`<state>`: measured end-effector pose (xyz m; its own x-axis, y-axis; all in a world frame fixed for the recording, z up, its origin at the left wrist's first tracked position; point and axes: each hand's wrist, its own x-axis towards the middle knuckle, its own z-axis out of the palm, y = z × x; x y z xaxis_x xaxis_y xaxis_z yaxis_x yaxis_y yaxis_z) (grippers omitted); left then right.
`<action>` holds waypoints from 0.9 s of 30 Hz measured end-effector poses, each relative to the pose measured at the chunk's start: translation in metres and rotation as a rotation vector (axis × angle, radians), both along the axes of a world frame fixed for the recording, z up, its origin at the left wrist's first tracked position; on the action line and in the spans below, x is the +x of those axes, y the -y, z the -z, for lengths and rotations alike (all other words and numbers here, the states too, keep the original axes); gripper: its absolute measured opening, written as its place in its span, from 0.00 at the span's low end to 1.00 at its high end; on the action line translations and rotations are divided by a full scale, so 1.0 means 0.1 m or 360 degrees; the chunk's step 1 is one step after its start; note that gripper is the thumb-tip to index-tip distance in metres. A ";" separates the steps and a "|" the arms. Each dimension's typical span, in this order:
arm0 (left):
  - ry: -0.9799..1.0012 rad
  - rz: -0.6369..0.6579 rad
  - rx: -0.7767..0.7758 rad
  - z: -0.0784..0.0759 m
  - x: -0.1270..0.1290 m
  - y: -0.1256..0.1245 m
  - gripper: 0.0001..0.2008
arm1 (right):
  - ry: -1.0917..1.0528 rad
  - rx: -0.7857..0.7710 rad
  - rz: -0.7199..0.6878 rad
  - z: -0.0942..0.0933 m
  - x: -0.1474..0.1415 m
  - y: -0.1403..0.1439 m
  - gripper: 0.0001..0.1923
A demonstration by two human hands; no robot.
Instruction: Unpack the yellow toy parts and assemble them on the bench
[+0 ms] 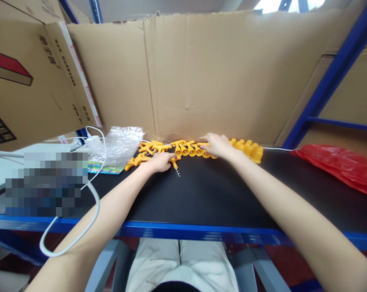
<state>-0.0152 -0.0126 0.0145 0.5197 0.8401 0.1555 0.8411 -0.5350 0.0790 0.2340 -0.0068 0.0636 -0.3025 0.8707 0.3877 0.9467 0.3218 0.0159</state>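
Note:
A row of yellow plastic corkscrews [189,148] lies along the far edge of the black tabletop [207,194], against the cardboard wall. My left hand [160,161] rests palm down on one yellow corkscrew [174,162], whose metal spiral sticks out toward me. My right hand [218,144] lies flat on the middle of the row, fingers spread over several pieces. More yellow pieces [247,149] continue to the right of that hand. Whether either hand actually grips a piece is hidden under the palms.
A clear plastic bag [121,142] and a white charger [92,142] with a looping white cable [93,202] sit at the left. A red plastic bag [341,166] lies at the right. Cardboard sheets [219,77] wall the back, with blue shelf posts [332,77] beside them.

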 end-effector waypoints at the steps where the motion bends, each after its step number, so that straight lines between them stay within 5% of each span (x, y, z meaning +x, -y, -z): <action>1: 0.0003 0.0012 -0.0006 0.01 0.00 0.00 0.26 | -0.0087 0.0012 0.0077 -0.01 0.13 0.01 0.20; 5: -0.0009 0.0062 -0.0019 0.02 0.01 -0.01 0.25 | -0.0346 0.0153 0.0339 0.02 0.64 0.02 0.21; 14: -0.0031 0.0077 -0.0017 -0.02 0.03 0.05 0.23 | -0.0188 0.0048 0.1009 0.19 1.30 -0.03 0.21; 22: -0.0068 0.0054 -0.0168 -0.08 0.05 0.08 0.22 | 0.0056 -0.0082 0.0840 0.51 1.37 -0.14 0.27; 27: -0.0032 0.0009 -0.0220 -0.10 0.08 0.12 0.21 | 0.0088 -0.0036 0.0836 0.49 1.30 -0.15 0.22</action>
<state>-0.0076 -0.0243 0.0248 0.5261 0.8500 0.0279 0.8404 -0.5246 0.1356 0.3641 0.0083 0.0150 0.1574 0.9185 0.3627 0.9784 -0.1950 0.0691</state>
